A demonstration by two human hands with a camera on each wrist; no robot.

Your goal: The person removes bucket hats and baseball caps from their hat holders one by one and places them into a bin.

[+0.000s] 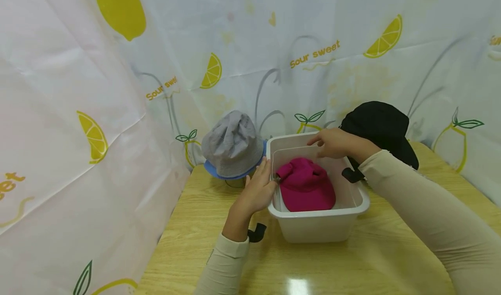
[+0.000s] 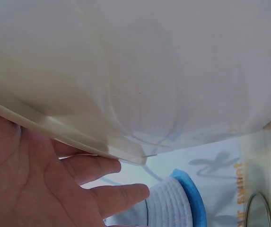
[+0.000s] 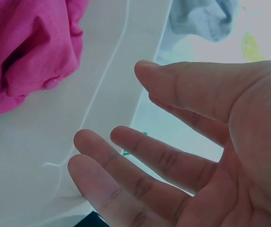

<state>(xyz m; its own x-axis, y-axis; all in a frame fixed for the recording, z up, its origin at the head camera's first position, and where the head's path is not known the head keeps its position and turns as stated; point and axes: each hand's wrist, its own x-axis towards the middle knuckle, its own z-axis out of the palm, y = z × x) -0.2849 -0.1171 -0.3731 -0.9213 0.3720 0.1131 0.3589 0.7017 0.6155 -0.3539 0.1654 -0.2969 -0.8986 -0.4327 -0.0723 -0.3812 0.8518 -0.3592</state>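
A white plastic bin [image 1: 318,227] stands on the table with a magenta cap [image 1: 307,186] lying inside, its brim toward the near end. My left hand [image 1: 256,190] touches the bin's left rim. Its fingers [image 2: 121,196] extend fairly straight along the outside of the bin in the left wrist view. Over the bin's far right part, my right hand [image 1: 332,143] hovers with nothing in it. In the right wrist view, its fingers [image 3: 140,184] and thumb are spread apart, away from the magenta cap [image 3: 40,52].
Behind the bin's left side, a grey bucket hat [image 1: 233,145] sits over a blue brim [image 1: 211,169] on a wire stand [image 1: 235,183]. A black cap [image 1: 377,125] is at the back right, behind my right forearm. A lemon-print curtain [image 1: 242,38] hangs behind the wooden table [image 1: 195,225].
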